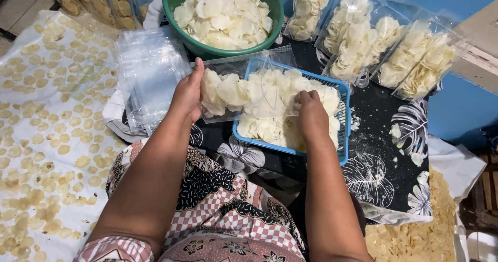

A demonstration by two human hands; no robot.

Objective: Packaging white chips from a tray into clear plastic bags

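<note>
My left hand [188, 92] grips the end of a clear plastic bag [236, 88] partly filled with pale white chips, held sideways over a blue basket [342, 137]. The basket holds a heap of the same chips [270, 127]. My right hand [311, 114] rests in that heap by the bag's open mouth, fingers curled on chips. A green bowl [179, 13] full of chips stands just beyond the basket.
A stack of empty clear bags [150, 75] lies left of my left hand. Several filled bags [394, 49] lie at the back right on a black leaf-print cloth [394, 158]. Yellowish chips are spread on a white sheet [46, 127] at left. More chips [415, 236] lie at lower right.
</note>
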